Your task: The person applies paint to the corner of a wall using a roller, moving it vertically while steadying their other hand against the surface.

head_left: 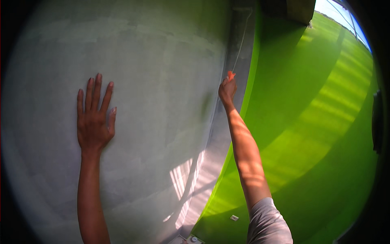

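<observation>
My left hand (94,124) lies flat on a pale grey, patchily coated wall (154,101), with its fingers spread and nothing in them. My right arm reaches up to the corner strip, where my right hand (227,89) is closed round the orange handle of what looks like a small paint roller (231,75). From the handle a long thin wire rod runs upward and bends left near the top. The roller end is dim there, close to the grey strip (239,57), and I cannot tell whether it touches.
A bright green wall (300,122) with bands of sunlight stands on the right. Low on it is a small white wall socket (234,218). A dark block (300,10) juts out at the top, beside an opening with sky. Another white fitting (194,239) shows at the bottom edge.
</observation>
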`<state>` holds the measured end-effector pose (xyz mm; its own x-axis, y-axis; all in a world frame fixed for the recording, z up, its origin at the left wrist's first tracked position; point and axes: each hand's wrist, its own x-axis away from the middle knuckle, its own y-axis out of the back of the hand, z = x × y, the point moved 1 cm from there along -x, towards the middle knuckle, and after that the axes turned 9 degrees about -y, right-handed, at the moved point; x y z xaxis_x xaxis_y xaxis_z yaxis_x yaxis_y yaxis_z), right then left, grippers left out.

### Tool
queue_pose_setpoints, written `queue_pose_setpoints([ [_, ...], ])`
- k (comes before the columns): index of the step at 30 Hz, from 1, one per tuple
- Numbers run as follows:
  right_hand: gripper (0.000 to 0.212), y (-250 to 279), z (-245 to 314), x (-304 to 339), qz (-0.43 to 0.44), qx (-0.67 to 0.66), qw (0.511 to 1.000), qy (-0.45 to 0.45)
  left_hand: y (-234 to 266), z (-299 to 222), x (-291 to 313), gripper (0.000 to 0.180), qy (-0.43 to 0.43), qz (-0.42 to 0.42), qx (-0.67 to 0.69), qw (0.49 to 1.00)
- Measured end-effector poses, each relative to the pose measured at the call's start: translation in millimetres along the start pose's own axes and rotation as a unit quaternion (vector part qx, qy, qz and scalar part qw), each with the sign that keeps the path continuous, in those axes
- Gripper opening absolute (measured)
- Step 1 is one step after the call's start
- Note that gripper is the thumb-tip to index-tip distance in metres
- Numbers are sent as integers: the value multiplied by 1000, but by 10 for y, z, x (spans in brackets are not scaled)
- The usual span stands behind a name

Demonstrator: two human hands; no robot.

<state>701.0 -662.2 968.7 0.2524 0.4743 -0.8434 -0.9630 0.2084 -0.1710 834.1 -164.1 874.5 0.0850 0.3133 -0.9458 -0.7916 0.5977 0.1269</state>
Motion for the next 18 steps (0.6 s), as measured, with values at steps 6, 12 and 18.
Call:
queue_pose_setpoints([
  [6, 38, 10, 372, -218, 31, 37, 997, -57, 10, 39, 22, 68, 4, 12, -8, 1000],
  [12, 41, -127, 606, -875, 47, 49, 997, -45, 2, 13, -7, 68, 8, 19, -6, 1000],
  [18, 45, -273, 792, -1146, 86, 31, 991, -95, -41, -13, -6, 68, 7, 12, 5, 1000],
])
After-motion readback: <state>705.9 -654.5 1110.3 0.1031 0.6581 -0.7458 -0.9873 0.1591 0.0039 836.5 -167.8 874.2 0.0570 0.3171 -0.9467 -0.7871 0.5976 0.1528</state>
